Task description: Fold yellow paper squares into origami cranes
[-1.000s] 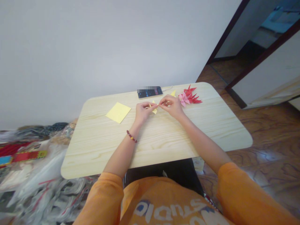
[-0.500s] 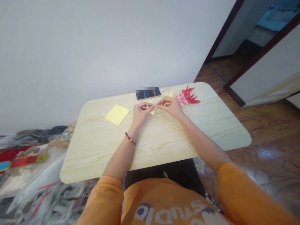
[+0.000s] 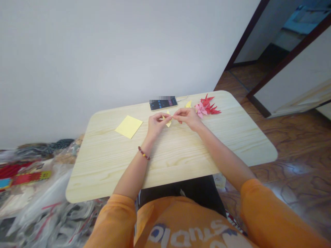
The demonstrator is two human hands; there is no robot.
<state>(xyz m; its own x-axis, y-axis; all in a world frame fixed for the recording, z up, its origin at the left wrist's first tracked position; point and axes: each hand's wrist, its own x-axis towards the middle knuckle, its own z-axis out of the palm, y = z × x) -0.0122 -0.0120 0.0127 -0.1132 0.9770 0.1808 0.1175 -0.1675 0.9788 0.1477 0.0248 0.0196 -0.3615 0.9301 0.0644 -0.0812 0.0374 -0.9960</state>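
Observation:
Between my two hands, above the middle of the table, is a small folded yellow origami paper with pointed petals. My left hand pinches it between thumb and fingertips, which cover part of it. My right hand pinches at its right side, fingertips meeting those of the left; the bit of paper there is mostly hidden. A flat yellow paper square lies to the left of my left hand. Just beyond my right hand sits another folded yellow paper piece, partly covered by the hand.
Pink and red origami flowers lie right of my right hand. A phone with a cable rests at the table's back edge by the wall. Plastic-wrapped goods crowd the floor at left.
Both hands stay nearly in place over the folded yellow paper. The fingers of my right hand have curled in slightly, and the left hand has shifted a touch to the right.

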